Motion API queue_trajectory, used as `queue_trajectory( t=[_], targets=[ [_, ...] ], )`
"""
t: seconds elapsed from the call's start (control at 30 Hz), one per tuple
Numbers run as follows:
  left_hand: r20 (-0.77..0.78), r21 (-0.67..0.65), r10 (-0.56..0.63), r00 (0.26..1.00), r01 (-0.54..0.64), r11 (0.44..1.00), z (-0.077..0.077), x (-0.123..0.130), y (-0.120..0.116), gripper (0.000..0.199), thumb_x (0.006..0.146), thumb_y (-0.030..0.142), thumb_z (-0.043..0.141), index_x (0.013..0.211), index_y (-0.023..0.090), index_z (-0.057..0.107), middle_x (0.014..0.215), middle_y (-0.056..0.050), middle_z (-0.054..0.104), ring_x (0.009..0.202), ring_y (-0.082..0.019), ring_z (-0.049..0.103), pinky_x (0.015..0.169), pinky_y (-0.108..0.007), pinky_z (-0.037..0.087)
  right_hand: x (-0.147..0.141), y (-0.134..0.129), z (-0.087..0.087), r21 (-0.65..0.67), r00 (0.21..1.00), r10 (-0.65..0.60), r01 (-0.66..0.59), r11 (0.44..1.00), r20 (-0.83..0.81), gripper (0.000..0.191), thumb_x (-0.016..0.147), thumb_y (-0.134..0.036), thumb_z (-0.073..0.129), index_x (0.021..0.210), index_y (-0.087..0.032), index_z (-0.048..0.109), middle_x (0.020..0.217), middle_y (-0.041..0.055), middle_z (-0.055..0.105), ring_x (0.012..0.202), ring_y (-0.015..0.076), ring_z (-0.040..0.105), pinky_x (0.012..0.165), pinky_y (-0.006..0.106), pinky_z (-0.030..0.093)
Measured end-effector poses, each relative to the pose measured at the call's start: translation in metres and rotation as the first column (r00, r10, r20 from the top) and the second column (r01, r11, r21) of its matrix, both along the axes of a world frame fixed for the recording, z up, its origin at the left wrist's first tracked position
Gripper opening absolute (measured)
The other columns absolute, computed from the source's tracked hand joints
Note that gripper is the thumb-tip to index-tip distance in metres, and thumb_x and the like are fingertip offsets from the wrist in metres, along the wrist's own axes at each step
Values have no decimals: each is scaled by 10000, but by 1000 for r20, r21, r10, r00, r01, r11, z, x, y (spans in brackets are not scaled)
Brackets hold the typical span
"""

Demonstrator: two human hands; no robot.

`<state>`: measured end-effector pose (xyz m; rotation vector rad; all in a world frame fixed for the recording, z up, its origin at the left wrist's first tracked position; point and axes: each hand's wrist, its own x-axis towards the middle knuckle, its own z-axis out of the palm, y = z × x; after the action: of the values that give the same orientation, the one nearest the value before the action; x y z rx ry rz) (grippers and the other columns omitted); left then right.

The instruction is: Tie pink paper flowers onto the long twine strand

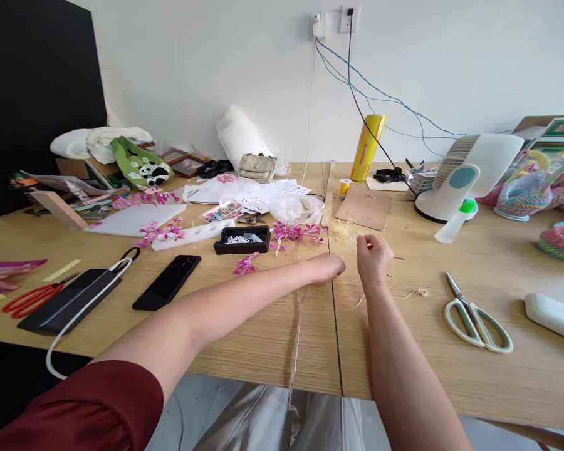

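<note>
My left hand point(328, 267) is curled near the seam between two table sections, its fingertips turned away from view. Close to its right, my right hand point(374, 257) is closed in a fist with the knuckles up. Whatever either hand grips is hidden or too thin to name. Just beyond them lies a loose tangle of pale yellow thread point(344, 232). Pink artificial flowers point(295, 232) lie behind my left hand, and a smaller pink flower point(245, 264) rests left of it. A thin cream string point(407, 294) ends in a small coil right of my right wrist.
Scissors point(470, 316) lie at right, near a white fan point(451, 181). To the left are a black tray point(242, 240), a phone point(167, 282) and red-handled snips point(35, 299). Another person's hand point(2, 275) shows at the left edge. A twisted cord point(295, 341) crosses the table's front edge.
</note>
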<state>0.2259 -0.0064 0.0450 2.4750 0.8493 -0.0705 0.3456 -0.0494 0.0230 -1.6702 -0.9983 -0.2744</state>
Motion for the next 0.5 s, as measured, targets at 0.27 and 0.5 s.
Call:
queue_trajectory(
  t=[0.27,0.5],
  targets=[
    [12,82,-291,957,289,954,17,4,21,208,629,26,483,709,134,641,669,-12,620,600,-105,501,558,-209,350,1,-2,1,-45,1000,-15,15,999,-1,243,772,-299,435,598,-183,558,638,35,578,575,152,493,635,279,383],
    [-30,68,-351,936,352,933,11,-10,26,235,645,46,495,782,127,668,695,-32,655,573,-112,544,559,-215,395,0,0,0,-103,999,47,-48,994,-13,246,755,-298,429,582,-183,561,616,35,588,587,156,504,627,273,376]
  ],
)
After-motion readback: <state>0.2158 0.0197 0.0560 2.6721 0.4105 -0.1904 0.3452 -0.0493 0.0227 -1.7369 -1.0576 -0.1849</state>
